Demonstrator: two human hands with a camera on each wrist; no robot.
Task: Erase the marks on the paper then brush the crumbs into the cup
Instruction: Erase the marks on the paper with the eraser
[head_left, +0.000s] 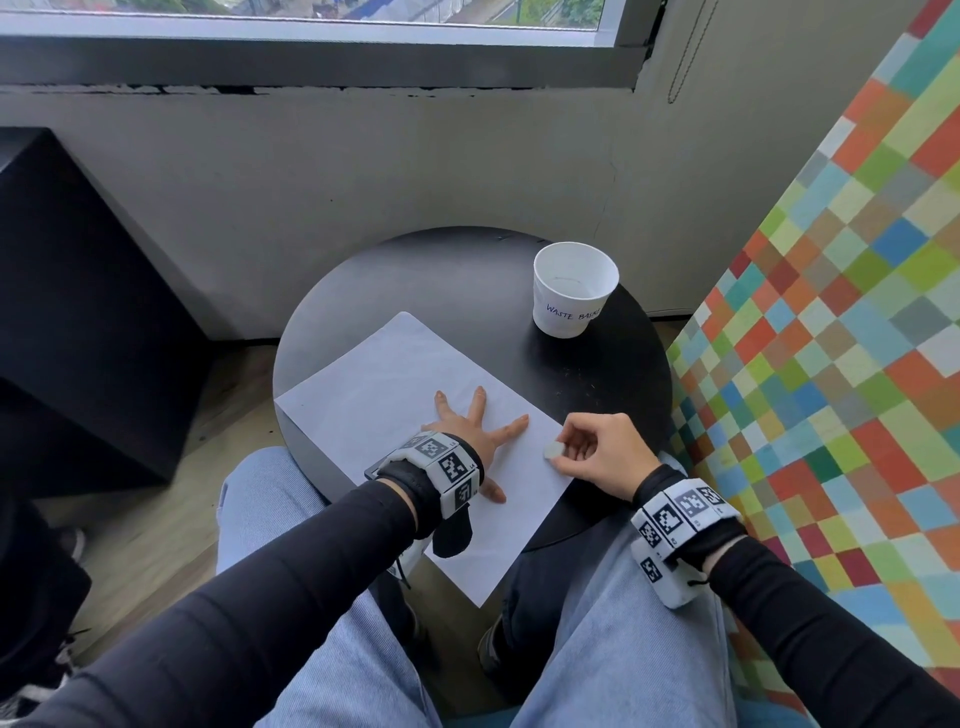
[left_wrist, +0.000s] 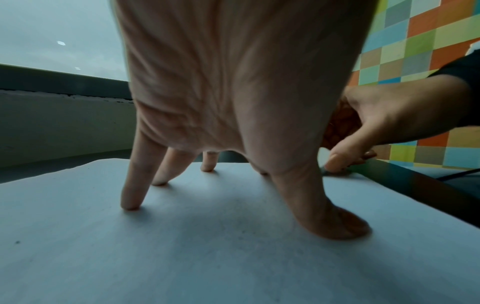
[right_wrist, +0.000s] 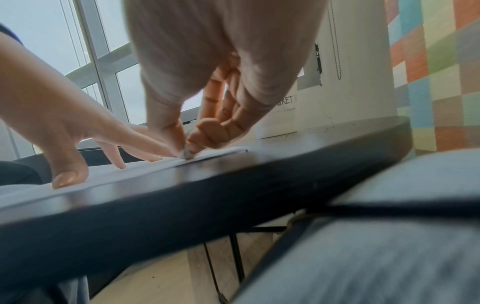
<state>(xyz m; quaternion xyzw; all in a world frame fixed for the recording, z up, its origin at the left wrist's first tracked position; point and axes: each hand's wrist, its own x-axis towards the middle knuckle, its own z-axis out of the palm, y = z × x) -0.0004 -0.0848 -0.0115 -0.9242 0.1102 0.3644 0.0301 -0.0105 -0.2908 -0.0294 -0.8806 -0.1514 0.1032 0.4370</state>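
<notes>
A white sheet of paper (head_left: 395, 384) lies slanted on a small round black table (head_left: 467, 270), its near corner hanging over the edge. My left hand (head_left: 472, 426) is spread flat on the paper, fingers straight, holding it down (left_wrist: 233, 123). My right hand (head_left: 592, 452) pinches a small white eraser (head_left: 552, 450) between thumb and fingers at the paper's right edge; in the right wrist view the eraser (right_wrist: 187, 153) touches the sheet. A white paper cup (head_left: 574, 291) labelled "WASTE BASKET" stands upright at the table's far right. Dark crumbs (head_left: 582, 379) speckle the table beside the paper.
A multicoloured checkered panel (head_left: 841, 312) rises close on the right. A black box-like block (head_left: 88, 291) stands to the left, and a grey wall under a window lies behind. My knees in blue jeans (head_left: 649, 623) sit under the table's near edge.
</notes>
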